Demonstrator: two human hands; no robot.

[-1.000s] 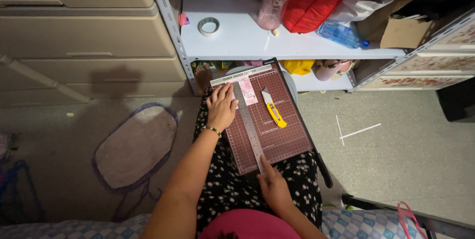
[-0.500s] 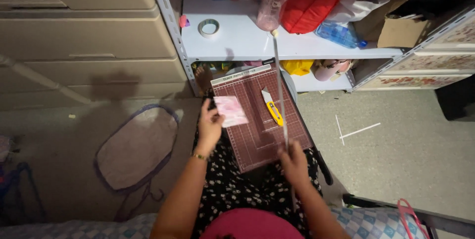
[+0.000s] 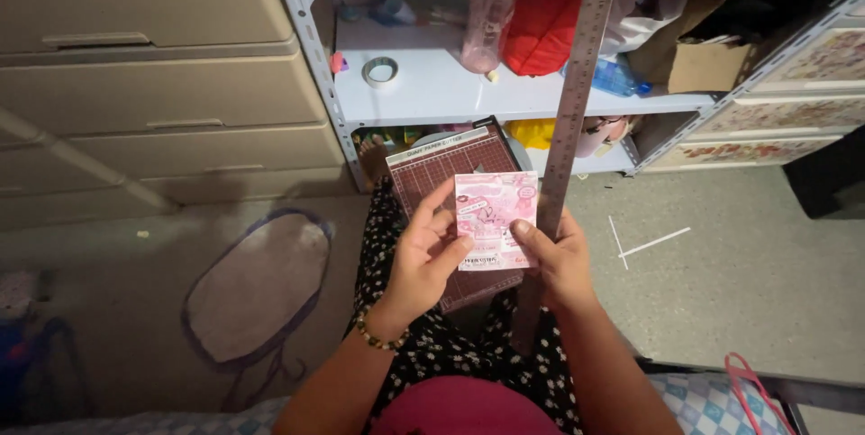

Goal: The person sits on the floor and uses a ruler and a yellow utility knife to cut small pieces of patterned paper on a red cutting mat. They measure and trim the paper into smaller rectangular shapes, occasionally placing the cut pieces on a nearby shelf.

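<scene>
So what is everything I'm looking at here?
pink card: one, pink with small pictures, held up between both hands
metal ruler: one, silver, upright beside the card, in the right hand
cutting board: one, dark red grid, on the lap
tape roll: one, pale, on the shelf
red bag: one, on the shelf
drawer unit: one, beige, left
bracelet: one, beaded, left wrist
left hand: one, pinching the card
right hand: one, gripping card and ruler
</scene>
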